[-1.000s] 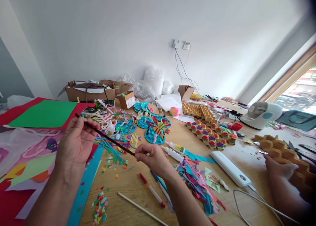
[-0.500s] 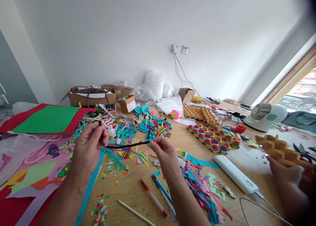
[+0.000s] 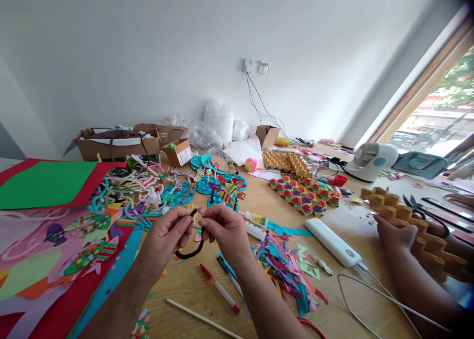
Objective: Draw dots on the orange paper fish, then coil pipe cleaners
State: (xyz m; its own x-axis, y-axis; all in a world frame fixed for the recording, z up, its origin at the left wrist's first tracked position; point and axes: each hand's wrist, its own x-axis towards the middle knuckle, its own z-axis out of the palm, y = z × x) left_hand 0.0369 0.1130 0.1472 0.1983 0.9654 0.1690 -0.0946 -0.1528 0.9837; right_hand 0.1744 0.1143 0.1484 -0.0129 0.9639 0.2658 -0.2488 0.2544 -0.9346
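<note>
A dark brown pipe cleaner [image 3: 190,254] hangs in a loop between my two hands, above the wooden table. My left hand [image 3: 172,233] pinches it near one end, and a short tip sticks up past the fingers. Close beside it, my right hand [image 3: 222,229] grips the other end between thumb and fingers. Beyond the hands lie blue paper discs [image 3: 181,192] decorated with colourful paper fish. Under and in front of them are a red pen [image 3: 219,288] and a pale thin stick [image 3: 202,317].
Red and green sheets [image 3: 48,181] and a pile of pipe cleaners [image 3: 137,181] lie left. Paper strips [image 3: 289,272], a white power bank [image 3: 333,241] with a cable and a painted egg tray [image 3: 303,196] sit right. Another person's hand [image 3: 396,235] holds a bare egg carton [image 3: 425,230].
My hands have come together, bending the stretched pipe cleaner into a downward loop. The view has turned right. The other person's arm shows more, still holding the carton.
</note>
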